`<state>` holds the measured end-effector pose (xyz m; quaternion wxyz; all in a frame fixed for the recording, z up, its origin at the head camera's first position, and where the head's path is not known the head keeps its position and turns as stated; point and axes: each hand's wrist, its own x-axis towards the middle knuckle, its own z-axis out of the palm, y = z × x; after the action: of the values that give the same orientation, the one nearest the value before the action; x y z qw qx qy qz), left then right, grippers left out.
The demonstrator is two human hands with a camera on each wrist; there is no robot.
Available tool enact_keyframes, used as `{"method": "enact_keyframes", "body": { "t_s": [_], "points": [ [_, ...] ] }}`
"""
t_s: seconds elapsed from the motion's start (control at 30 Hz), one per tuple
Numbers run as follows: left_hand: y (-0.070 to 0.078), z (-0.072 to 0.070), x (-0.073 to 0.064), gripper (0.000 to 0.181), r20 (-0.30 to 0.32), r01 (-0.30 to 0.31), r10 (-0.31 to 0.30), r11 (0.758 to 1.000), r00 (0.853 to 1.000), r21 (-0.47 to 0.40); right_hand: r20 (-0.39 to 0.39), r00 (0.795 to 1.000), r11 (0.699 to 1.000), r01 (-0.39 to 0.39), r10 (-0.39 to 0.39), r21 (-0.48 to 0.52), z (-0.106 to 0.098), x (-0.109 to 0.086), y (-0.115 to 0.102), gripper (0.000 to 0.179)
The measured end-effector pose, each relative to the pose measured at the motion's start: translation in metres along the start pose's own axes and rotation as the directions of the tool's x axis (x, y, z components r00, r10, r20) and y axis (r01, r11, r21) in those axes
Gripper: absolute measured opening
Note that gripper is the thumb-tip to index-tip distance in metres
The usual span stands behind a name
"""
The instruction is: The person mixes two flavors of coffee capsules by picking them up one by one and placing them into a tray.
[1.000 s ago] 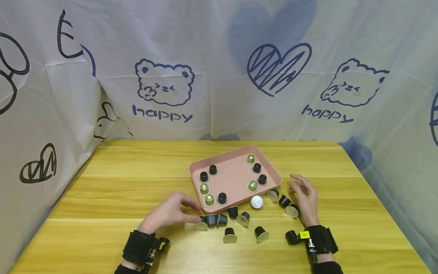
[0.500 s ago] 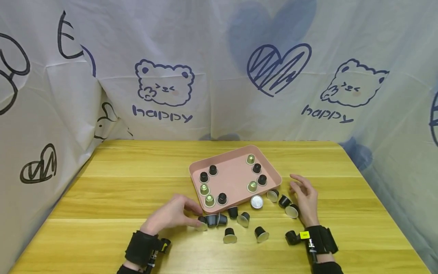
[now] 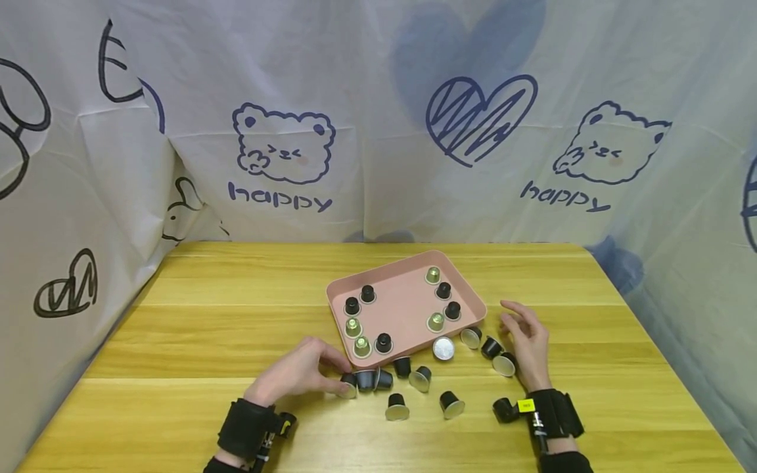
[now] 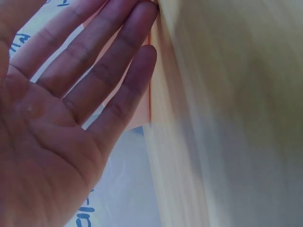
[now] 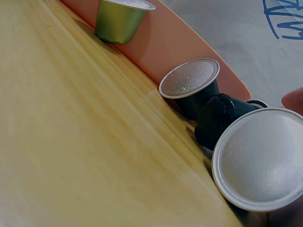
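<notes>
My left hand (image 3: 304, 371) is at the left end of a row of black coffee capsules along the tray's near side. Its thumb and forefinger pinch the leftmost black capsule (image 3: 349, 387), partly covered by the thumb. In the left wrist view the fingers of the left hand (image 4: 80, 90) stretch toward the tray wall, and the capsule is hidden. My right hand (image 3: 529, 345) rests loosely on the table, fingers slightly bent, right beside a black capsule (image 3: 504, 364) lying on its side. That capsule's silver foil lid (image 5: 262, 158) fills the lower right of the right wrist view.
A pink tray (image 3: 402, 279) sits angled at mid-table, with several black and gold capsules standing lid down along its two short sides. A gold capsule (image 5: 120, 21) stands foil up before it. More black capsules (image 3: 397, 407) lie on their sides nearer the front.
The left hand has shifted slightly right and its thumb has come lower over the leftmost capsule, which has turned and slid a little right. The right hand has stayed still.
</notes>
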<state>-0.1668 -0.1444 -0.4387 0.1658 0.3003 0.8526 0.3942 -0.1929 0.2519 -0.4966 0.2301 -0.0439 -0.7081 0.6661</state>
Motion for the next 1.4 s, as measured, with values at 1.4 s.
{"method": "enact_keyframes", "body": {
  "t_s": [1.4],
  "points": [
    [-0.001, -0.01, -0.008, 0.018, -0.019, -0.05, 0.049, 0.999, 0.999, -0.012, -0.002, 0.999, 0.999, 0.032, -0.032, -0.037, 0.0, 0.0, 0.0, 0.026]
  ]
}}
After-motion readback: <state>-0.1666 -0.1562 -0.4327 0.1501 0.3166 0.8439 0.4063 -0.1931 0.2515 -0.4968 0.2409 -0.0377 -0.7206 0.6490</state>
